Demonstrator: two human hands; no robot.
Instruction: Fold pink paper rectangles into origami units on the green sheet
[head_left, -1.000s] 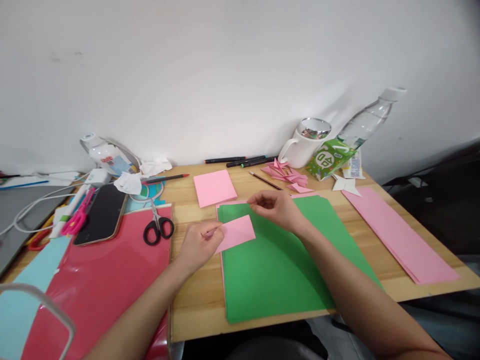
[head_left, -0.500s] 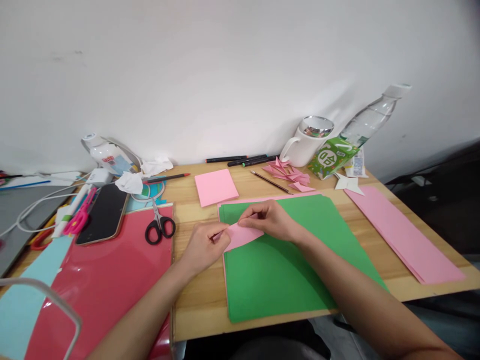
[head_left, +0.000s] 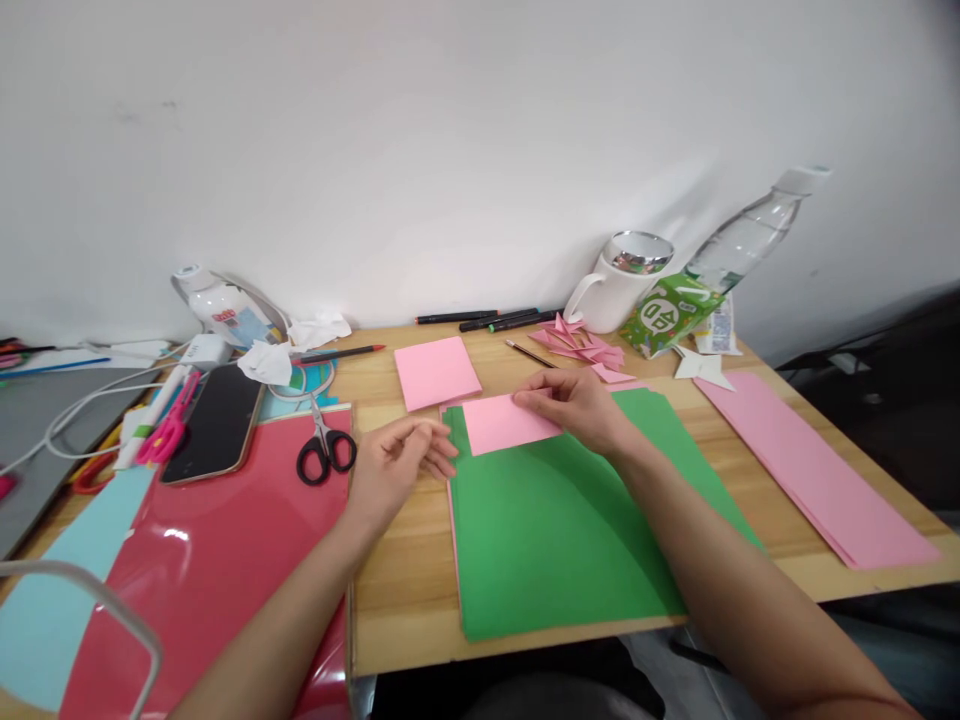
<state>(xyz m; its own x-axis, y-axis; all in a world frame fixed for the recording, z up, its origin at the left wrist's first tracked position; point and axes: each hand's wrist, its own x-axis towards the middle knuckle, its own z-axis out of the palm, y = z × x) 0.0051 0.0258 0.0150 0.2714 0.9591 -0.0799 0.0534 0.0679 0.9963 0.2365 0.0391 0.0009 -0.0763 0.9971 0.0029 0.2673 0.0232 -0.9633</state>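
Between the thumb and fingers of my right hand (head_left: pixel 574 408) is a pink paper rectangle (head_left: pixel 510 425), pinched at its upper right edge. It lies over the upper left part of a stack of green paper (head_left: pixel 570 540). My left hand (head_left: pixel 405 455) is off the paper, just left of the stack, with fingers apart and nothing in them. Behind the green stack sits a square pile of pink paper (head_left: pixel 437 372). Folded pink paper pieces (head_left: pixel 577 345) lie beyond my right hand, a pencil (head_left: pixel 529 352) beside them.
Black-handled scissors (head_left: pixel 325 455) rest on a red folder (head_left: pixel 247 540) at left, near a phone (head_left: pixel 214 425). A white mug (head_left: pixel 626 285), a green carton (head_left: pixel 667 315) and a bottle (head_left: pixel 750 235) stand at the back right. Long pink strips (head_left: pixel 817 470) lie along the right.
My left hand has let go of the pink paper and moved left, its fingers opening. My right hand has shifted slightly right and up with the paper, which now shows as a flat rectangle.
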